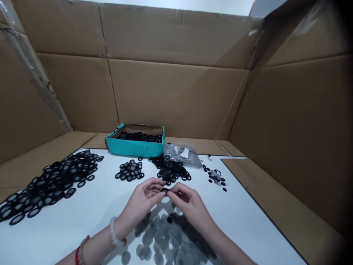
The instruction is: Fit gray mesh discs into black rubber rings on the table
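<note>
My left hand (143, 200) and my right hand (186, 202) meet over the white table (82, 217), fingertips pinched together on a small black ring (164, 190). Both hands have their fingers curled round it. Right below them lies a heap of grey mesh discs (165, 239). Just beyond the hands sits a pile of black rings (172, 170), and a smaller cluster of rings (130, 171) lies to its left.
A big heap of black rings (49, 184) covers the left of the table. A teal box (135, 147) holding more rings stands at the back, with a clear plastic bag (183, 154) beside it. A few loose rings (216, 177) lie at the right. Cardboard walls (176, 92) enclose the table.
</note>
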